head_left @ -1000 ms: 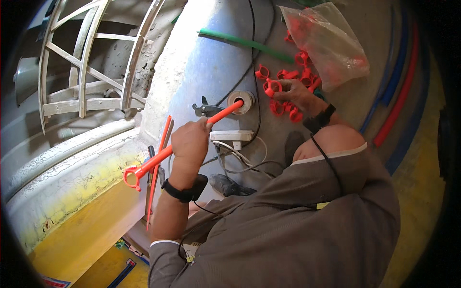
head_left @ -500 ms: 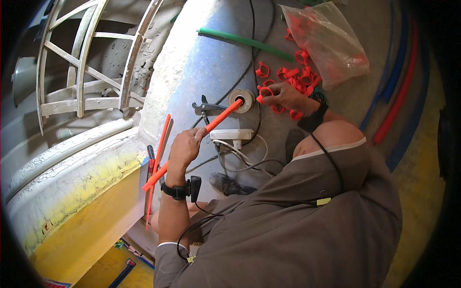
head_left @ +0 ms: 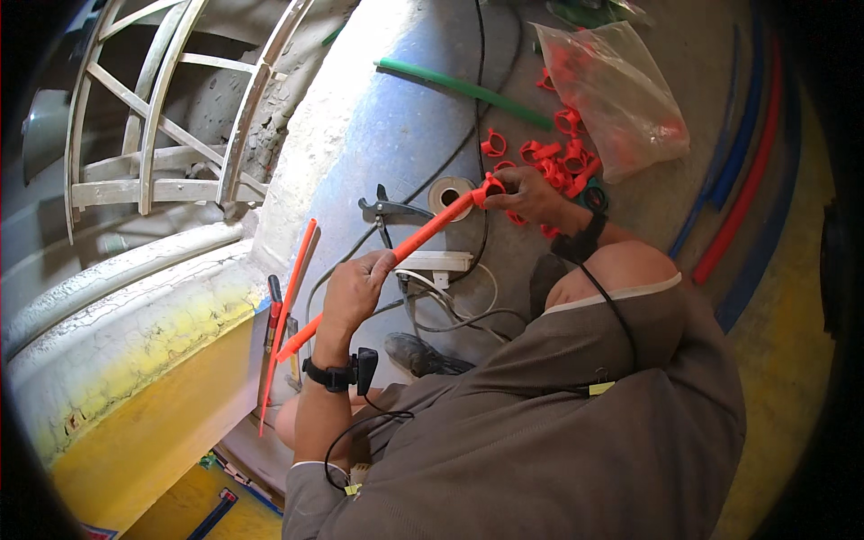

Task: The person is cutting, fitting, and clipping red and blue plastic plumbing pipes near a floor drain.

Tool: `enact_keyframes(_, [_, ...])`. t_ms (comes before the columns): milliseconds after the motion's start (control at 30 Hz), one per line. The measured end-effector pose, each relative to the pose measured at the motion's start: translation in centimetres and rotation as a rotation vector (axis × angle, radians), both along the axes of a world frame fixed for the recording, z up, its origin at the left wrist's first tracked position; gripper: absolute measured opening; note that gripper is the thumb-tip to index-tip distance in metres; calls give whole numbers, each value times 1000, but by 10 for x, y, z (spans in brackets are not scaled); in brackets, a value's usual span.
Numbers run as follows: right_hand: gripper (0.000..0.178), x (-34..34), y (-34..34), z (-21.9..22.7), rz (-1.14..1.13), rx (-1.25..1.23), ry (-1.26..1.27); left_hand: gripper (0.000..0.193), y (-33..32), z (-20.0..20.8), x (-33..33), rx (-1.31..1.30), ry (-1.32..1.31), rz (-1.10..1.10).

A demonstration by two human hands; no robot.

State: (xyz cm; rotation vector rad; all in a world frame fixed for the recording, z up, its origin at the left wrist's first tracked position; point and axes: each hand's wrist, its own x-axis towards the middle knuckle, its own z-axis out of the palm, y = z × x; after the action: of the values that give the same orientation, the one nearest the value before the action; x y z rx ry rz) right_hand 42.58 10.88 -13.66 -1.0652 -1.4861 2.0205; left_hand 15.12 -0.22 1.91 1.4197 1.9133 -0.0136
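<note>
"What's that at the upper left?"
"A pale slatted frame (head_left: 180,191), above a ledge (head_left: 153,328) with cracked white and yellow paint."
"And the floor (head_left: 387,126)?"
"Bluish grey, brightly lit near the top centre, yellow over toward the right."

From my remote station I count one bare left hand (head_left: 360,283), one bare right hand (head_left: 531,195), two long orange-red plastic rods (head_left: 425,235), one straight green plastic rod (head_left: 463,87), one white rectangular power strip (head_left: 436,261) and one pale hollow-cored roll (head_left: 437,193). Red plastic ring clips (head_left: 573,160) exceed six; overlap prevents my exact count. Black wrist straps (head_left: 335,375): two.
</note>
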Motion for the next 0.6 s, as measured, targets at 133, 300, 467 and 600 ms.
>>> enact_keyframes(133, [27,8,3,13,101,-40,0,37,-9,-5,-8,66,-49,-64])
enact_keyframes(300, [23,10,-6,12,213,-86,36,32,-15,-2,-4,54,-6,-116])
enact_keyframes(467, [18,3,-21,15,296,-163,54,31,-32,-14,-10,139,13,-160])
enact_keyframes(600, [18,4,-31,3,287,-253,51,34,-30,-15,-10,298,222,-387])
